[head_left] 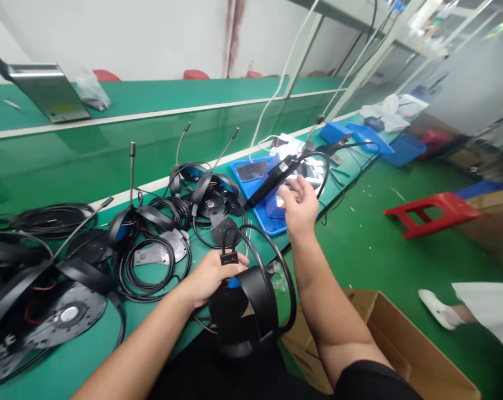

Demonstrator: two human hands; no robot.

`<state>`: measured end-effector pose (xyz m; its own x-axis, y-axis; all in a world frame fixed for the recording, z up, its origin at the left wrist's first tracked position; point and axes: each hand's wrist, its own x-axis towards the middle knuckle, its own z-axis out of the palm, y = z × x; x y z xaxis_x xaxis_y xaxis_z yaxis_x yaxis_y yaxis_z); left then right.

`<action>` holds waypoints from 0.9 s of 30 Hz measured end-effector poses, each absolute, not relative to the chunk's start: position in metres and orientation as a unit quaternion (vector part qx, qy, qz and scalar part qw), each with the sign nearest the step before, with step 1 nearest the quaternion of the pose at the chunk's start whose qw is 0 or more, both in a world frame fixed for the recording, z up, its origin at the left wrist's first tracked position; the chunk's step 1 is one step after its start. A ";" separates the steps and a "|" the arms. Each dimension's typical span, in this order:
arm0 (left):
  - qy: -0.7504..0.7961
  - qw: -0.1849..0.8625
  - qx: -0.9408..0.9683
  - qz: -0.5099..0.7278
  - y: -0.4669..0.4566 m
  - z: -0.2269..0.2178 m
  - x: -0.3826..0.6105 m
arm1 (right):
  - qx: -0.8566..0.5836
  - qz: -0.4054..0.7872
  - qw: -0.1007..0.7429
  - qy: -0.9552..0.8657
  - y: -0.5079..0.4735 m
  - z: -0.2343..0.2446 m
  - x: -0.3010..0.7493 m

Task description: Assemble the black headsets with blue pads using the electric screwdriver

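Observation:
My left hand (214, 275) is closed around part of a black headset (260, 303), held low in front of my body with its band and ear cups tilted. A black rectangular piece (229, 258) with two thin loops shows by the left thumb. My right hand (300, 208) is raised beside a black electric screwdriver (272, 182), its fingers curled but apart, with nothing visible between them. The screwdriver slants above a blue tray (272, 225), its cord running to the right. Whether the right fingertips touch anything behind them cannot be made out.
Several partly opened headsets (210, 194) with microphone booms and coiled cables (151, 272) cover the green bench at left. A phone (252, 171) lies in the tray. Blue bins (368, 138) stand farther along. A cardboard box (385, 333) and red stool (434, 214) are at right, near another person's foot.

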<state>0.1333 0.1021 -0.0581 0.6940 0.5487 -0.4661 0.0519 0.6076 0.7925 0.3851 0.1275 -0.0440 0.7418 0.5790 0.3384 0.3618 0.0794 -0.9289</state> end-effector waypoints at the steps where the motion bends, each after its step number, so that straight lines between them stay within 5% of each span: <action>1: 0.368 0.819 0.414 0.152 0.104 -0.062 0.139 | -0.672 0.087 0.643 -0.356 0.139 -0.043 0.387; 7: 0.377 0.820 0.403 0.151 0.108 -0.083 0.154 | -0.663 0.035 0.661 -0.349 0.168 -0.036 0.385; 17: 0.373 0.841 0.378 0.104 0.122 -0.087 0.154 | -0.488 -0.230 0.787 -0.300 0.130 0.011 0.459; 27: 0.370 0.849 0.367 0.086 0.125 -0.088 0.153 | -0.509 -0.219 0.756 -0.347 0.141 -0.002 0.452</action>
<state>0.1531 0.1247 -0.0880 0.7112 0.4181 -0.5652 0.1255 0.7155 0.6872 0.4518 0.1406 -0.0018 0.6624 0.0216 0.7488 0.6855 0.3856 -0.6176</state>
